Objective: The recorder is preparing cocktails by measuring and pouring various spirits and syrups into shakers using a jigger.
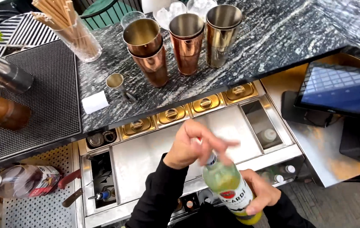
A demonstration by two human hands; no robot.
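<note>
Clamped around the lower body of a clear glass bottle of pale yellow-green liquid with a white label (230,190), right hand (262,194) holding it tilted above the steel bar station (146,156); left hand (194,145) closed over the blurred neck and cap, fingers curled, working at the top. Best done, by judgement, with the bottle kept firm and low over the steel lid, well clear of the three copper-and-steel shaker tins (184,42) and small steel jigger (116,82) on the black marbled counter (273,38).
</note>
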